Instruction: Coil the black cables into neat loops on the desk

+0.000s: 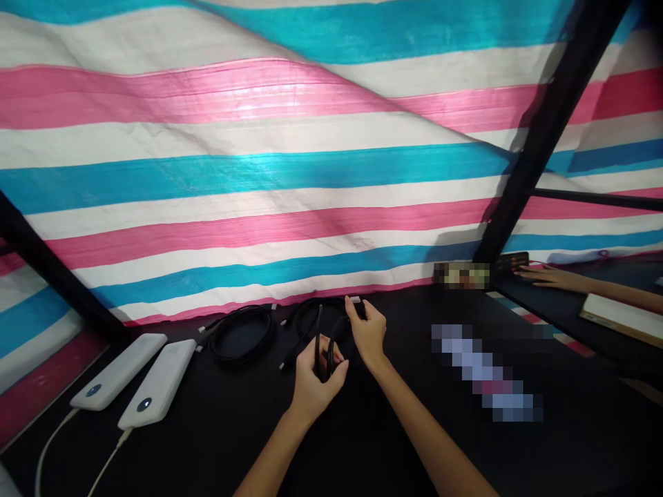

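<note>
My left hand (317, 383) is closed around a black cable (318, 348), which rises in a loop between thumb and fingers. To the right of it and slightly farther off, my right hand (369, 333) pinches the cable near its end, where a light-coloured plug (355, 299) shows at the fingertips. A second bundle of black cable (296, 323) lies on the black table just beyond my left hand, partly hidden by it. Farther left rests a round coil of black cable (241, 334) with light plugs at its ends.
Two white power banks (158, 383) with thin cords lie at the left. A pixelated long object (487, 373) is on the table (404, 421) at right. Striped sheeting (259, 172) hangs behind, between black posts (549, 138). Another person's hand (552, 277) reaches in at far right.
</note>
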### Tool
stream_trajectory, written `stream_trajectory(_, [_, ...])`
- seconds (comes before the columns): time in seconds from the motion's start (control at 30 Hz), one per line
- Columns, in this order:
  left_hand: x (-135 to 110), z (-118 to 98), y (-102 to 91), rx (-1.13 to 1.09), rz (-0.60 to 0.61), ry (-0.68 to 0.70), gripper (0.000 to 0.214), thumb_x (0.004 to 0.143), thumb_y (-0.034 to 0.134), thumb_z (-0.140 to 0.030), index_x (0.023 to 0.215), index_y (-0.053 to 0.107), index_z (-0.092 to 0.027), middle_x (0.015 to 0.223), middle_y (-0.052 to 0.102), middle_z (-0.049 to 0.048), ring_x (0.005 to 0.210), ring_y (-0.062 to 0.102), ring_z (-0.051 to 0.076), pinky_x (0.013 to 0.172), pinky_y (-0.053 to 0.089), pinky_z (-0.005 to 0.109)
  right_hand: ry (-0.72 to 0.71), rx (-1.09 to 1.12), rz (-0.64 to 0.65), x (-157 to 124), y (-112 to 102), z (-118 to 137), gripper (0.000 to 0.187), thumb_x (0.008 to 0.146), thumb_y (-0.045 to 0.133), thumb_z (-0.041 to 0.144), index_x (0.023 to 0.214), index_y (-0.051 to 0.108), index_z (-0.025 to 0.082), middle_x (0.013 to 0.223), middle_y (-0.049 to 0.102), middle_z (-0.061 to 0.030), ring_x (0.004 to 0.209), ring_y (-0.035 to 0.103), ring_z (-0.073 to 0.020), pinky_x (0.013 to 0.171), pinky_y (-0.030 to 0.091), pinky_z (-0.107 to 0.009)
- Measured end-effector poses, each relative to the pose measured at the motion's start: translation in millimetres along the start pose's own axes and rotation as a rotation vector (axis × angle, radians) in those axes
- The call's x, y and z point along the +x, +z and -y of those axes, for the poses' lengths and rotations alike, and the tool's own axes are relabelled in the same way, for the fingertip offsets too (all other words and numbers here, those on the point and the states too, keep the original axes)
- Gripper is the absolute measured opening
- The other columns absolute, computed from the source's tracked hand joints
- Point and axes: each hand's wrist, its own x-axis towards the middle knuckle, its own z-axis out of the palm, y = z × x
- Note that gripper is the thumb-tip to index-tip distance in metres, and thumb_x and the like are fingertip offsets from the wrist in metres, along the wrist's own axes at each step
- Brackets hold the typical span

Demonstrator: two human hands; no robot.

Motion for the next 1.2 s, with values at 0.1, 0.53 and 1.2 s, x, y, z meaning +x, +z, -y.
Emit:
stream_trajectory(0.1, [1,-2,0.9,0.02,-0.001,-0.049,0.014,0.076,0.055,-0.02,0.089,0.056,-0.017,0.076,0.057,0.0011,0.065,0.054,0.012,0.06,0.042,0.022,0.069,0.033,0.034,2,1,-4,0.051,0.074,0.05,0.064,0.051,0.046,0.019,0.046,0.042,0.0043,0.048,0.039,-0.0109,0.048,0.028,-0.022])
stream_trajectory(0.53, [25,14,-48.8,0.684,-0.179,0.043,0.028,0.078,0.046,-0.011,0.096,0.064,-0.021,0.097,0.06,0.003,0.083,0.06,0.015,0.066,0.043,0.022,0.188,-0.055,0.401,9,9,-28,0.036,0.074,0.054,0.055,0.079,0.067,0.021,0.064,0.061,-0.0016,0.057,0.057,-0.0173,0.054,0.041,-0.027])
stream_trajectory(1.2, [16,10,-28.5,0.873,-0.277,0.634,0.033,0.081,0.048,-0.001,0.096,0.068,-0.023,0.081,0.06,0.0051,0.08,0.052,0.016,0.066,0.046,0.024,-0.664,0.117,0.259,-17,6,10,0.013,0.069,0.063,0.024,0.066,0.051,0.022,0.09,0.066,-0.004,0.094,0.062,-0.0233,0.091,0.042,-0.044])
